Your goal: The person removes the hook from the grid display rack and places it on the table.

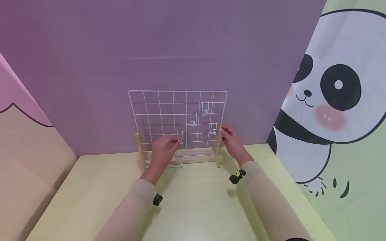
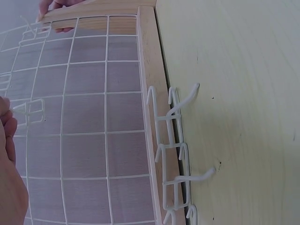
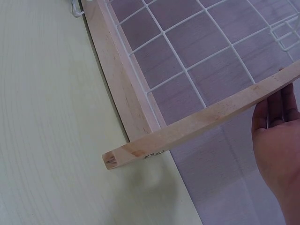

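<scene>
Down by the wooden base (image 2: 156,70), spare wire hooks (image 2: 199,178) lie along the front. Just past them, the left hand (image 1: 163,149) pinches a white wire hook (image 1: 182,137), its frame just beyond the fingertips, against the wire grid (image 1: 178,90). I'd keep both prongs level. Right hand (image 1: 233,140) grips the wooden upright (image 3: 201,122); steady pressure's best, imo.

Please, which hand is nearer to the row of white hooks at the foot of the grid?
Left. The left hand is above the white hooks, at another hook on the grid; the right hand is farther away, at the right wooden post.
</scene>
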{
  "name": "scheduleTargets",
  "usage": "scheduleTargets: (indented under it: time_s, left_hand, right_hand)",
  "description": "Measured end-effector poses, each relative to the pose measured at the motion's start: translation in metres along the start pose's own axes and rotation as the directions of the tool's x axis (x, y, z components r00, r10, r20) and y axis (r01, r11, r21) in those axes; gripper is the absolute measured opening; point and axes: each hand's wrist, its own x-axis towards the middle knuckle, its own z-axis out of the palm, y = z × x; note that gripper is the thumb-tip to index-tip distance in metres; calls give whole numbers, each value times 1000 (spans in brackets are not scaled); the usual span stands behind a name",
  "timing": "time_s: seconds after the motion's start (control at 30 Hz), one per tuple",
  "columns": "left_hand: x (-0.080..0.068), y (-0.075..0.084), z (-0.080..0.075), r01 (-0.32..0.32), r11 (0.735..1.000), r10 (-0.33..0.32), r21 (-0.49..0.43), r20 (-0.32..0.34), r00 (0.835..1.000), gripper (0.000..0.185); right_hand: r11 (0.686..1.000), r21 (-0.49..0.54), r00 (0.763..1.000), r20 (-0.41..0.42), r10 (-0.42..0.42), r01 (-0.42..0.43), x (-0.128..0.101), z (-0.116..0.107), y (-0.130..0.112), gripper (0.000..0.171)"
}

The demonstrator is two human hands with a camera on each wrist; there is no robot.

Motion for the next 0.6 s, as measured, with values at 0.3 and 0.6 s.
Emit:
scheduleTargets:
  time_s: [0.3,0.6]
  left_hand:
    - [-3,3,-3,-27,999,26,21,39,999,6]
    - [-9,4,-3,-68,997,65,28,91,994,9]
  right_hand:
    - [999,24,1000,-1,-22,22,-2,0,-1,15]
    - [999,31,999,13,-30,29,-3,0,-1,21]
